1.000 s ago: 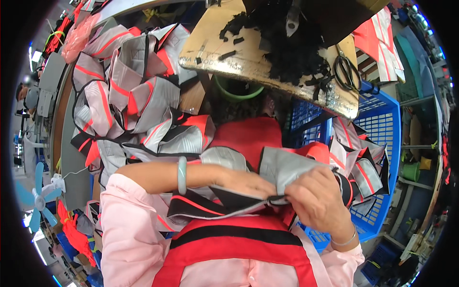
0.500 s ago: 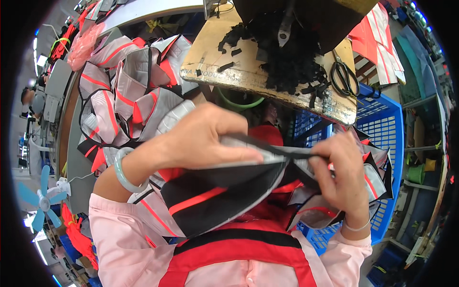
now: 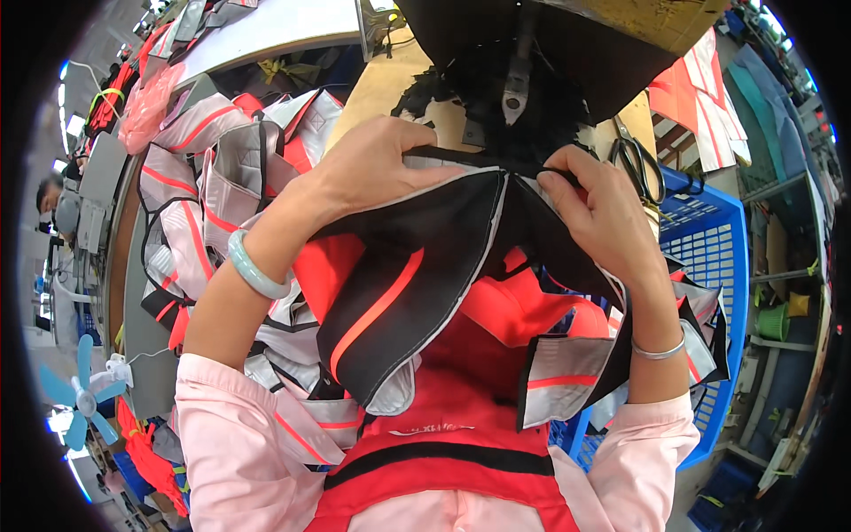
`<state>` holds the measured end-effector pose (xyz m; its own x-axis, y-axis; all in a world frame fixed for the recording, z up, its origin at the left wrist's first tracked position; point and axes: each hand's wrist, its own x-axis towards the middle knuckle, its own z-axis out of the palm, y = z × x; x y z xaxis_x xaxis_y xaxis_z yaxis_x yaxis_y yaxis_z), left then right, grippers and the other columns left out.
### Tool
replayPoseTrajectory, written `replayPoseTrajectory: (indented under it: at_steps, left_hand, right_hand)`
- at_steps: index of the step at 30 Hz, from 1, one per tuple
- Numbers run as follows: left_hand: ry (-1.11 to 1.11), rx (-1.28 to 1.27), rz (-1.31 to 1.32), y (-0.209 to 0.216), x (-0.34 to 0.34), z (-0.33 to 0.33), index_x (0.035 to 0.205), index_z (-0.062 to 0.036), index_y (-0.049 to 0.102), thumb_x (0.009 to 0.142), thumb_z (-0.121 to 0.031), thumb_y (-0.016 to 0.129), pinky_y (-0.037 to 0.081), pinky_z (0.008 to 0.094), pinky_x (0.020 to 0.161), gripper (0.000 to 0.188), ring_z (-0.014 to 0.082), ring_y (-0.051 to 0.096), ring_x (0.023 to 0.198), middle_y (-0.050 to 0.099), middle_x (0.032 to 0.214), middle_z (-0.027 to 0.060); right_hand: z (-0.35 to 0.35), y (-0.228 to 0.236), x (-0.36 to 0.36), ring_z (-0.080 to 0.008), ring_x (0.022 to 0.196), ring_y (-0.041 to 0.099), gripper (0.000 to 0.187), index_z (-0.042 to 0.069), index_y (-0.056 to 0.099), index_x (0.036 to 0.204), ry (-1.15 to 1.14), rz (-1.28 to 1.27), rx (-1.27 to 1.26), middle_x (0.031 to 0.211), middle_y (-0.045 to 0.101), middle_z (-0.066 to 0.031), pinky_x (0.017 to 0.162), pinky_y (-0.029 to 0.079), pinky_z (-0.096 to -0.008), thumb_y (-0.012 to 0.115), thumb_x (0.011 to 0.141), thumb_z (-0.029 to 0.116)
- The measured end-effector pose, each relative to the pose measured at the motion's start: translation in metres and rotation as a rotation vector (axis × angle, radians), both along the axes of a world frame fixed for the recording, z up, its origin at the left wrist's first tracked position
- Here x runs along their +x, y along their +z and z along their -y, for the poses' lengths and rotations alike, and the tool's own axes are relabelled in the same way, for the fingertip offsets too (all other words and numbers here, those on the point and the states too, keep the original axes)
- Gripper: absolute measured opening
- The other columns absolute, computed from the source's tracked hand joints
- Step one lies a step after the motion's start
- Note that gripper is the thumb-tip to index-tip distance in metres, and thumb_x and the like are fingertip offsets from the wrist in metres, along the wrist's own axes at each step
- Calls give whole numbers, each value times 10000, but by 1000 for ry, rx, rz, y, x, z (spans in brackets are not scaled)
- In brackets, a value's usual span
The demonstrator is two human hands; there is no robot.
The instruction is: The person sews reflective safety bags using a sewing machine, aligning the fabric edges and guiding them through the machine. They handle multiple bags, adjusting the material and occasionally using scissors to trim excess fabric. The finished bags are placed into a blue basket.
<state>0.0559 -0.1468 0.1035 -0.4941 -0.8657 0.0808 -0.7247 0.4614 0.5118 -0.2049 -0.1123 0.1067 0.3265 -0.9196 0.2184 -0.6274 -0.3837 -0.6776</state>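
Note:
A sewn fabric piece (image 3: 425,257), black with a red stripe and pale edging, hangs between my hands, its panels falling on both sides. My left hand (image 3: 372,168) pinches its upper edge between thumb and fingers. On the other side my right hand (image 3: 607,208) grips the same edge, just right of where the panels meet. A lower end at the right shows a grey face with a red stripe. Just beyond the held edge, a pointed metal part (image 3: 512,102) with a hole juts from under a dark machine housing (image 3: 567,53); black scraps lie heaped beneath it.
A wooden board (image 3: 368,93) lies beyond my hands, with black-handled scissors (image 3: 651,182) at its right. Many grey, red and black sewn pieces (image 3: 199,195) pile up at the left. A blue plastic basket (image 3: 731,266) holding similar pieces stands at the right. A fan (image 3: 84,399) is far left.
Both hands have moved up and away from my body, toward the metal part. The fabric piece went with them, and its panels now hang down more spread out.

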Motion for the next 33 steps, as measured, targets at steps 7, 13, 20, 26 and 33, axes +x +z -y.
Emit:
replayPoseTrajectory:
  at_steps: [7,13,20,26,33]
  left_hand:
    - [-30,-12,-16,-5,0,30,801,58,648,824,-420,693,400,376,538,481,288,468,516,535,607,201]
    - [-4,117,-11,-6,-1,41,832,88,617,883,-248,673,380,273,537,345,54,403,603,493,606,26]
    - [4,186,-14,-6,0,50,866,92,619,900,-243,656,404,265,572,339,42,430,635,515,632,14]
    - [13,177,47,1,1,51,899,77,625,906,-250,643,416,259,595,327,46,437,640,531,644,13]
    - [67,221,-65,-2,-1,48,935,68,653,909,-265,640,433,240,618,334,38,481,654,587,682,-6]
  right_hand:
    - [23,-10,-1,-313,609,581,207,1,622,937,-53,-15,48,677,604,-179,583,432,-385,611,874,199]
    - [34,-14,-3,-318,629,589,254,-12,631,943,-48,-20,34,696,614,-182,598,436,-389,597,883,233]
    - [39,-12,-3,-332,667,609,257,-27,641,944,-19,12,20,746,631,-204,625,452,-391,583,886,218]
    - [38,-12,-1,-348,707,622,252,-23,647,947,-37,42,-15,771,642,-206,658,470,-395,579,888,212]
    - [44,-16,-4,-354,753,629,249,-15,652,951,-31,34,-65,807,657,-200,682,477,-391,585,883,216]
